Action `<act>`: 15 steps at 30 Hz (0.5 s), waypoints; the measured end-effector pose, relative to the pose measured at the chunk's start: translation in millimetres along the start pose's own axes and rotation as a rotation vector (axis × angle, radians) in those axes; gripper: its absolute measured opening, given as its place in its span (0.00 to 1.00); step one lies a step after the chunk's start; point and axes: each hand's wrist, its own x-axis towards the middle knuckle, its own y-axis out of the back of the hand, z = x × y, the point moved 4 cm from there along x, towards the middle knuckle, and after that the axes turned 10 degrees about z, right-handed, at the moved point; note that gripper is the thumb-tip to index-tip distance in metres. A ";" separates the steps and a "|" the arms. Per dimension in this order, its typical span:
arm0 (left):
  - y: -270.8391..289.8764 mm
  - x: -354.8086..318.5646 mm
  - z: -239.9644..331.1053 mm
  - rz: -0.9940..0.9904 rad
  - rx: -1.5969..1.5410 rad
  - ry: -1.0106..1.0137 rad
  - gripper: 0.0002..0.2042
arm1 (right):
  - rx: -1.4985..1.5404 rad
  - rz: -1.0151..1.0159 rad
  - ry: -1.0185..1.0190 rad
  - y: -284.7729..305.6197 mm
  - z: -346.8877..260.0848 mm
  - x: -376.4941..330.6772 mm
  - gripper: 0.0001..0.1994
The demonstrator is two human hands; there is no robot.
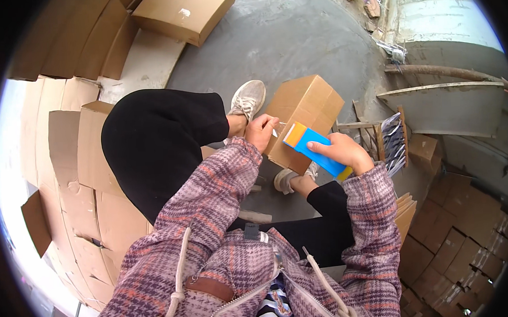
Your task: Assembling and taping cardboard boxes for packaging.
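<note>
A closed brown cardboard carton (314, 107) stands on the floor between my feet, tilted in the view. My left hand (259, 133) is closed in a pinch at the carton's left side; a small whitish bit shows by its fingertips, too small to name. In my right hand (344, 150) is a flat blue block with yellow-orange ends (316, 146), the thumb lying on its upper face. Its far end overlaps the carton's near edge in the view; whether they touch I cannot tell.
Stacked brown cartons (68, 183) rise on the left, with a larger carton (185, 14) at the top. To the right are a wooden rack with striped cloth (394, 141), a curved grey panel (444, 107) and flattened cardboard (405, 214). More cartons (456, 246) fill the lower right.
</note>
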 end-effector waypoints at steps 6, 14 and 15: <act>-1.6 -6.6 2.0 0.059 0.049 0.002 0.09 | -0.090 -0.035 -0.010 -1.6 -3.4 14.8 0.38; -10.1 -6.1 -12.0 0.105 0.035 -0.073 0.09 | -0.036 -0.040 -0.013 -4.3 3.2 18.6 0.38; -9.5 -6.2 -12.8 0.101 0.061 -0.076 0.10 | -0.055 -0.037 -0.019 -3.8 1.8 18.6 0.38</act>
